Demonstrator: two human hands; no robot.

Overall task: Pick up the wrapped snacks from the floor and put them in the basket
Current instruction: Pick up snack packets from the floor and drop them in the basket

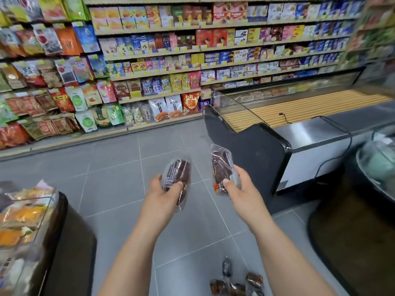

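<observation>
Grey tile floor point(111, 189) runs ahead of me down a shop aisle. Shelves point(154, 60) packed with bright bags and boxes line its far side.

My left hand point(162, 195) is raised over the tiles and grips a snack point(177, 176). The thumb is laid across the front and the fingers are curled behind. It is a dark brown piece in a clear wrapper, with a printed label strip down one side, and it is tilted a little to the right.

My right hand point(241, 189) grasps a second snack point(222, 167) the same way, thumb on the front near its lower end. This one stands nearly upright, dark inside clear wrap, with a red-orange patch at the bottom corner. The two snacks are held side by side, apart from each other, neither touching the floor.

A pile point(237, 283) of more wrapped dark snacks lies on the tiles at the bottom edge, just beside my right forearm and partly cut off by the frame.

On my right stands a freezer point(310, 133) with a black end panel, a glass lid and a cable trailing over its steel top. On my left, a bin point(46, 212) with a clear wall holds yellow and orange packets. At the far right edge sits a round thing point(376, 165) under clear film. It is too blurred to say whether it is the basket.
</observation>
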